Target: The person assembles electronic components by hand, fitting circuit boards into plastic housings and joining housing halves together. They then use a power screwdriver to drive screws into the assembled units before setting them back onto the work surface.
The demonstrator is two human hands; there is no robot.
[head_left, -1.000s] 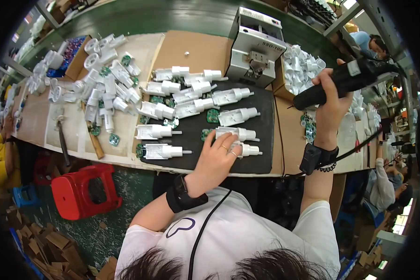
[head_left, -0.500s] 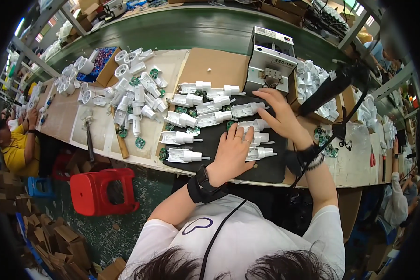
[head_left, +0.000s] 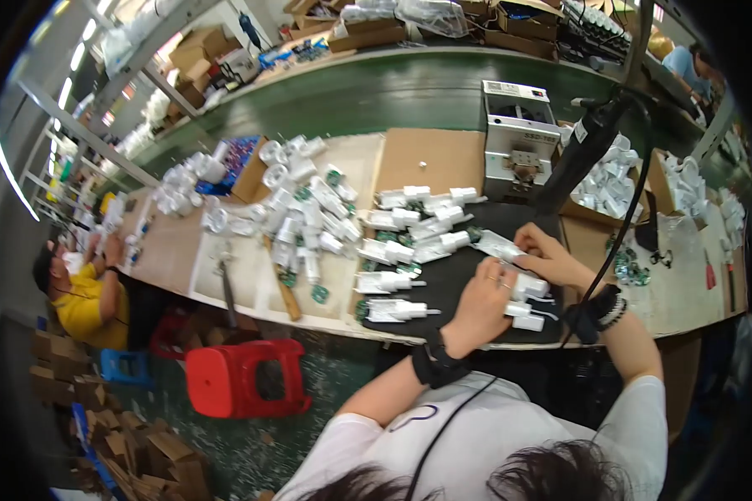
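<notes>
My left hand [head_left: 481,304] is bent over the right-hand group of white plastic housings, its fingers together and the fingertips hidden; what they grip cannot be made out. Thumb and forefinger of my right hand [head_left: 553,260] pinch the end of a tilted white plastic housing [head_left: 495,244]. Just right of my left hand, another white housing [head_left: 526,287] and one nearer the edge [head_left: 523,316] lie with thin tips pointing right. More white housings [head_left: 390,282] lie in rows on the black mat [head_left: 451,292], with green circuit boards [head_left: 386,237] among them.
A metal machine [head_left: 518,150] stands behind the mat, beside a black cylindrical arm [head_left: 585,154]. Loose white parts [head_left: 305,213] are heaped left, near a hammer [head_left: 226,288]. Cartons of white parts [head_left: 606,179] stand right. A red stool [head_left: 246,376] and a person in yellow [head_left: 88,301] are left.
The view has swung left, so the bench appears farther right. My right hand has come down from beside the machine to pinch a housing, which is now tilted. My left fingers have drawn together.
</notes>
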